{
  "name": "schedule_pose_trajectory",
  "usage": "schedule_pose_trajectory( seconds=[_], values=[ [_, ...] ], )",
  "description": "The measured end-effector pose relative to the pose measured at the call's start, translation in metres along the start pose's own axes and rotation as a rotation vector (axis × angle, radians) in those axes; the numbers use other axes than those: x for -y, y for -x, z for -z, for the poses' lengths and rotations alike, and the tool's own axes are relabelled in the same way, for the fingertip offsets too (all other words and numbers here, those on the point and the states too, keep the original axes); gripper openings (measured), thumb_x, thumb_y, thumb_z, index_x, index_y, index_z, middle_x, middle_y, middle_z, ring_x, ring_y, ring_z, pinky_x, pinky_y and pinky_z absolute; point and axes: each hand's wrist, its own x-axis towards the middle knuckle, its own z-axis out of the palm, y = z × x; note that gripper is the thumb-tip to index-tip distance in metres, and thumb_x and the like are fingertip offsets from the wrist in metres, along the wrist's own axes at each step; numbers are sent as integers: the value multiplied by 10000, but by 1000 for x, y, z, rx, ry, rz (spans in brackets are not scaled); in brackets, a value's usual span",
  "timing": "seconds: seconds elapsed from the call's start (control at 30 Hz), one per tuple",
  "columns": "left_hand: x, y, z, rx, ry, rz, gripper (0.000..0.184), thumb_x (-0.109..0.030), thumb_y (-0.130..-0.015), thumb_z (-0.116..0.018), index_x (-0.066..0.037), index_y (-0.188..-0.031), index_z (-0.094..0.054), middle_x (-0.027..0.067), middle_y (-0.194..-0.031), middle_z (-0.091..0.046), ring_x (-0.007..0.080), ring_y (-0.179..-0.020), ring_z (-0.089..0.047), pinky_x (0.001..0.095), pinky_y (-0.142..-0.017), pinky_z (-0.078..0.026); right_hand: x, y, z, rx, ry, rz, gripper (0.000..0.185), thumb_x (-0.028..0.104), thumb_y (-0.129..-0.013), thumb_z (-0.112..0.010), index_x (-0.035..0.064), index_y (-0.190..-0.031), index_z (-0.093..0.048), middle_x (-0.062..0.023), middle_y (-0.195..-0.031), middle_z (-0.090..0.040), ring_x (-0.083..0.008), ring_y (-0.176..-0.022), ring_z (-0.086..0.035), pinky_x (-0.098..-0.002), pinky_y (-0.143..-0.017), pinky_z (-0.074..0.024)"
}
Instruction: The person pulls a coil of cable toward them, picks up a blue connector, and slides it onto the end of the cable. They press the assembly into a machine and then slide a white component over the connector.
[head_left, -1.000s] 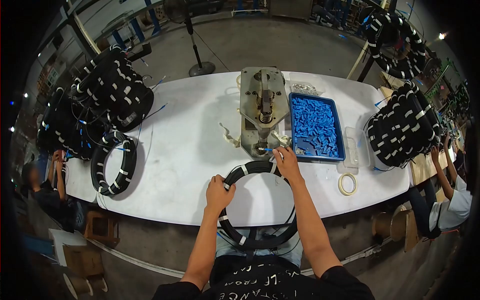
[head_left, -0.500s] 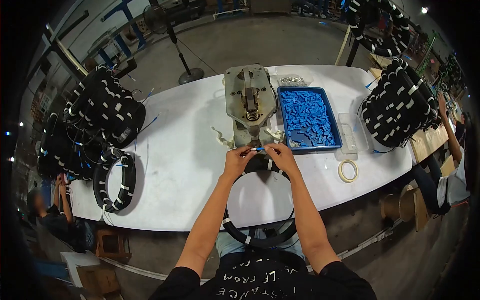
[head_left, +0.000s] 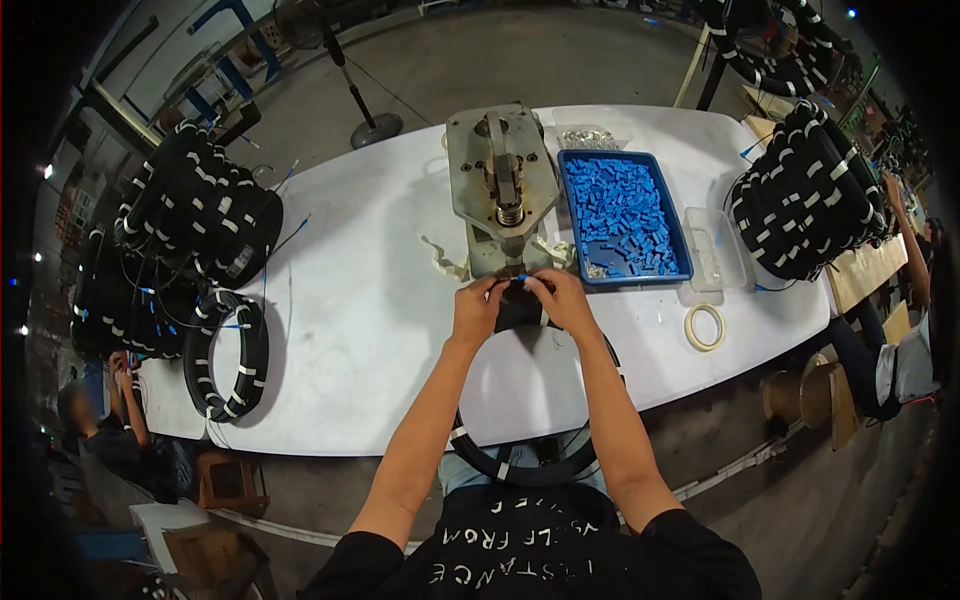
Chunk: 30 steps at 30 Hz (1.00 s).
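My left hand (head_left: 476,309) is closed in a pinch on the thin cable end just under the tip of a metal bench press (head_left: 475,170). Opposite it, my right hand (head_left: 562,304) pinches a small blue connector (head_left: 523,280) at the same spot. The fingertips of both hands nearly meet, so the join between cable and connector is mostly hidden. Below the hands, a black cable coil (head_left: 545,474) bound with white tape hangs over the table's front edge, between my forearms and against my lap.
A blue tray (head_left: 690,262) of blue connectors stands right of the press, beside a clear plastic box (head_left: 737,262) and a tape roll (head_left: 705,327). Taped cable coils (head_left: 205,215) are stacked at left, more coils (head_left: 805,195) at right. Other people sit at both sides.
Both hands have brought the connector and cable end closer to the press tip, and the fingertips have drawn closer together. The view has tilted slightly downward.
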Motion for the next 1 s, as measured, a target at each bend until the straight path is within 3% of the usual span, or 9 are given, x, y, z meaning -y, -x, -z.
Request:
schedule_pose_trajectory(
  seconds=[0.1, 0.13, 0.23, 0.43, 0.63, 1.0],
  values=[
    [2, 1, -4, -102, -29, -134, 123, -79, -855, -661, -14, -951, -703, 186, -872, -687, 355, -755, -658, 383, -660, -507, 1, 3, 2, -53, 62, -26, 201, 172, -921, -625, -24, -963, -643, -172, -815, -641, -277, -686, -603, -355, -641, -461],
    [4, 1, -4, -74, -55, -93, 142, -102, -863, -641, -38, -967, -712, 181, -893, -683, 350, -793, -649, 398, -699, -505, 2, 3, 4, -26, 103, -59, 202, 178, -932, -588, -22, -963, -607, -224, -852, -627, -401, -760, -595, -434, -664, -459],
    [5, -1, -3, -78, -216, -71, 172, -101, -851, -650, -33, -992, -722, 157, -917, -701, 305, -765, -662, 361, -695, -512, -2, 3, -1, -32, 110, -54, 179, 156, -935, -571, 4, -1024, -601, -225, -883, -628, -424, -817, -597, -465, -697, -461],
    [-5, 1, -1, -63, -276, -54, 206, -127, -859, -618, -65, -1023, -726, 153, -927, -688, 328, -828, -636, 401, -726, -506, 1, 8, -5, -112, 193, 67, 188, 144, -944, -528, 91, -1103, -613, -199, -952, -632, -425, -882, -602, -486, -756, -486],
    [-6, 3, -2, -101, -310, -108, 196, -105, -848, -602, -70, -991, -731, 153, -919, -689, 350, -828, -622, 431, -737, -500, 7, 11, -6, -81, 309, -8, 208, 165, -945, -512, 125, -1123, -612, -187, -994, -621, -419, -911, -603, -493, -768, -496],
    [4, 4, -10, -119, -457, -126, 140, -85, -836, -590, -49, -928, -690, 108, -958, -683, 346, -934, -604, 452, -805, -467, 6, 5, -5, -78, 279, -12, 210, 184, -912, -490, 82, -1027, -632, -210, -972, -611, -428, -905, -591, -490, -783, -487]
  ],
)
